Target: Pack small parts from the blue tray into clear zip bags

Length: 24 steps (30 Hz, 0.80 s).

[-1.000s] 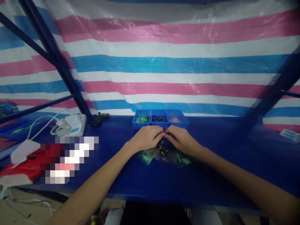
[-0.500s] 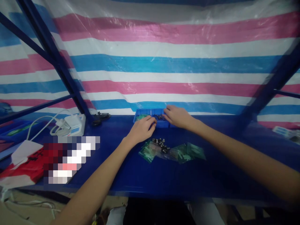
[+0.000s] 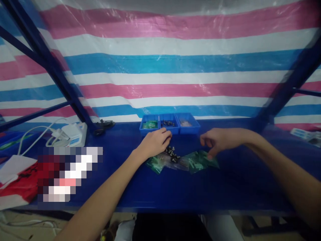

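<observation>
Just in front of a row of small blue bins, my left hand (image 3: 155, 142) is held palm down with its fingers loosely bent. A gap shows between thumb and fingers, and I see nothing in it. Beside it lies a heap of small black-and-silver screw-like parts (image 3: 173, 154) on clear plastic bags (image 3: 177, 164). Green bags lie on both sides, a left one (image 3: 155, 164) and a right one (image 3: 197, 162). My right hand (image 3: 220, 140) hovers over the rightmost green bag (image 3: 213, 162), fingers apart, thumb pointing down; whether it touches the bag I cannot tell.
The left bin (image 3: 149, 125) holds green packets, the middle bin (image 3: 168, 123) dark small parts, the right bin (image 3: 187, 123) pale pieces. At left on the blue table (image 3: 160, 190) are a white power strip (image 3: 77, 134) with cables and a red bag (image 3: 27, 182). Blue frame posts stand both sides.
My right hand has moved from the bins, down and right to the green bags, uncovering the middle and right bins. My left hand stays nearly where it was. The camera view has shifted slightly.
</observation>
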Tool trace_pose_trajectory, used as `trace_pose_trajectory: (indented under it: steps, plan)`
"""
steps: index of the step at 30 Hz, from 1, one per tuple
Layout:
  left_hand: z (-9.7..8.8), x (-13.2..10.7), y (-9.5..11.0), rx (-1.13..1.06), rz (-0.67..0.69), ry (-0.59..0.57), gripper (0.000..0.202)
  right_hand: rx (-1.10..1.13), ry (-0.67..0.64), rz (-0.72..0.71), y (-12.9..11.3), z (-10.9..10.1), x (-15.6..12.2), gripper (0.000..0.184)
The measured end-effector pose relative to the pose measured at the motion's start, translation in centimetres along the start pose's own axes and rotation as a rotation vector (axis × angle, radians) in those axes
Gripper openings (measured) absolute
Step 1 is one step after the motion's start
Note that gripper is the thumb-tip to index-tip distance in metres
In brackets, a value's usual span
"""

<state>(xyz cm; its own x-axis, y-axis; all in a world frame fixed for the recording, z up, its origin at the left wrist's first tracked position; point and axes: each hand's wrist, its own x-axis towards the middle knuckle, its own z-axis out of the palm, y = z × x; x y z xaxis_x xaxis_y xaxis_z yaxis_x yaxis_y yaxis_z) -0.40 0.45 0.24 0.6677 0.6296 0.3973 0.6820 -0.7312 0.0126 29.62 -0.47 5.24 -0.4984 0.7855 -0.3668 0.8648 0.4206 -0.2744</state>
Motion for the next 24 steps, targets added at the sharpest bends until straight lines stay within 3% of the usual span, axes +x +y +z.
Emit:
trace_pose_trajectory:
  steps: [3, 9, 15, 17, 21, 24]
  plan:
    - [-0.1, 0.1, -0.1, -0.019, -0.034, 0.025, 0.021, 0.016, -0.028, -0.055, -0.3, 0.6, 0.7, 0.027]
    - [-0.3, 0.2, -0.2, -0.036, -0.059, 0.082, 0.018, 0.067, -0.058, -0.132, -0.4, 0.6, 1.2, 0.028]
    - [-0.1, 0.2, 0.4, -0.042, -0.037, 0.105, 0.018, 0.381, 0.002, -0.273, 1.4, -0.9, 0.4, 0.03]
    - [-0.1, 0.3, 0.4, -0.046, -0.065, 0.128, 0.017, 0.509, 0.09, -0.26, 1.4, -0.7, 0.9, 0.032]
    - [0.0, 0.2, 0.3, -0.089, -0.055, 0.164, 0.017, 0.771, 0.414, -0.214, -0.5, 1.4, 3.1, 0.033]
    - [0.1, 0.1, 0.1, -0.132, 0.005, 0.148, 0.026, 0.917, 0.517, -0.191, -2.4, 3.7, 4.9, 0.037]
